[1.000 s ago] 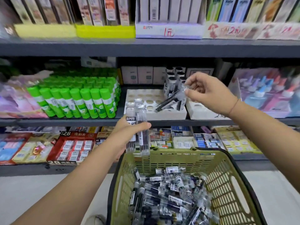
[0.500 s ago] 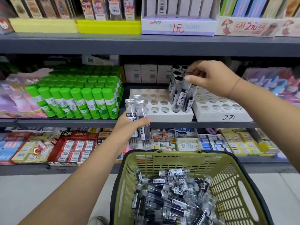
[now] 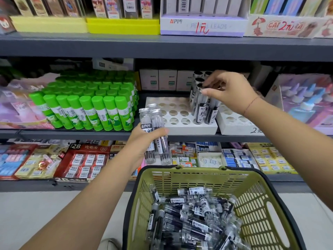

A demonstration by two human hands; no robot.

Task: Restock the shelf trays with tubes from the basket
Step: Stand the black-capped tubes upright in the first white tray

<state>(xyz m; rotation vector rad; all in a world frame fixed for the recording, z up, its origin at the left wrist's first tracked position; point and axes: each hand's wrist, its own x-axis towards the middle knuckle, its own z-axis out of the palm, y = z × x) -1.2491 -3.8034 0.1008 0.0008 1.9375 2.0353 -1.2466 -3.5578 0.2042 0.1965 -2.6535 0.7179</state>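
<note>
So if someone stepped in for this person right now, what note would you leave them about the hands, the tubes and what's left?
Left hand: grips three tubes upright in front of the shelf.
Right hand: pinches the cap of one tube at the right edge of the left tray.
Done: standing tubes fill roughly a column along that edge.
Left: that tray's other holes are open, and so are those visible in the right tray. Many loose tubes lie in the basket.
</note>
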